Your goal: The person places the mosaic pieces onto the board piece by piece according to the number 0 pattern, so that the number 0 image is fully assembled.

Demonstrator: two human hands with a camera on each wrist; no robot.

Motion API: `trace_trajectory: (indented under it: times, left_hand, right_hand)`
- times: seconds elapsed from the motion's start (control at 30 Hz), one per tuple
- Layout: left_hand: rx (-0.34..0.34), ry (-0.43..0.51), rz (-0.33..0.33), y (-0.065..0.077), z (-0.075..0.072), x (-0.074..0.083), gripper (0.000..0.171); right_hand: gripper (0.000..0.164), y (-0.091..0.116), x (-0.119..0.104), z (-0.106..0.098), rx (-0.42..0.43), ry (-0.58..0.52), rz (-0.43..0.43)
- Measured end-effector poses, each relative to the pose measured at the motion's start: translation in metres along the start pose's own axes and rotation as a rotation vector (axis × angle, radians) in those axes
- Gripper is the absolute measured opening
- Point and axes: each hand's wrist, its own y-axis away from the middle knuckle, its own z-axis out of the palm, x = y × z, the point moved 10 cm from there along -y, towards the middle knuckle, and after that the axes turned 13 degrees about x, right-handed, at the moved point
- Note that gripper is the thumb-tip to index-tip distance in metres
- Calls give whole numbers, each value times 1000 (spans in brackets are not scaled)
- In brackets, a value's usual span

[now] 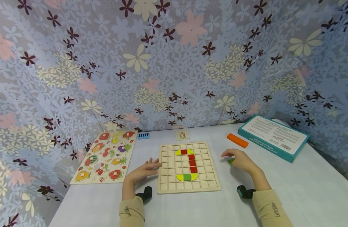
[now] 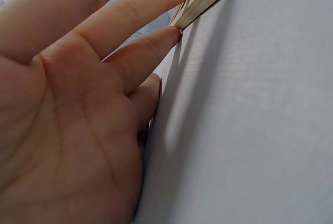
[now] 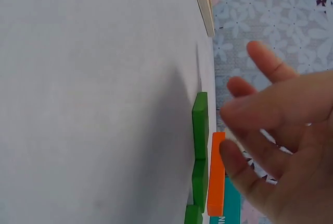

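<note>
A square wooden grid board (image 1: 189, 191) lies on the table. On it a curved figure is laid out from red tiles (image 1: 192, 163), a green tile (image 1: 187, 177) and yellow rounded corner pieces (image 1: 179, 177). My left hand (image 1: 144, 171) rests its fingertips at the board's left edge, the fingers nearly straight. Right of the board, my right hand (image 1: 240, 159) hovers with bent, spread fingers and holds nothing. Beneath it are several green tiles (image 3: 200, 125) on the table, mostly hidden by the hand in the head view.
At the left lies a fruit puzzle board (image 1: 105, 160). A small pattern card (image 1: 183, 135) and a blue piece with dark slots (image 1: 143, 135) lie behind the grid board. At the right are an orange bar (image 1: 237, 140) and a teal box (image 1: 273, 137); a flowered curtain (image 1: 174, 63) hangs behind.
</note>
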Motion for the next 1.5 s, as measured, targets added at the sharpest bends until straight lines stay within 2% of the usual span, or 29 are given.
trace_trajectory:
  times: [0.33, 0.67, 0.9, 1.2, 1.5]
  left_hand:
    - [0, -2, 0, 0, 1, 0, 47]
    - [-3, -18, 3, 0, 0, 0, 47]
    - [1, -24, 0, -1, 0, -1, 47]
    - [5, -18, -4, -1, 0, -1, 47]
    - [-2, -22, 0, 0, 0, -1, 48]
  right_hand:
    - [48, 2, 7, 3, -23, 76, 23]
    - [41, 1, 7, 0, -3, 182, 16]
    - [41, 0, 1, 1, -10, 134, -25]
    - [45, 0, 2, 2, 10, 122, 14]
    - [33, -1, -4, 0, 41, 66, 20]
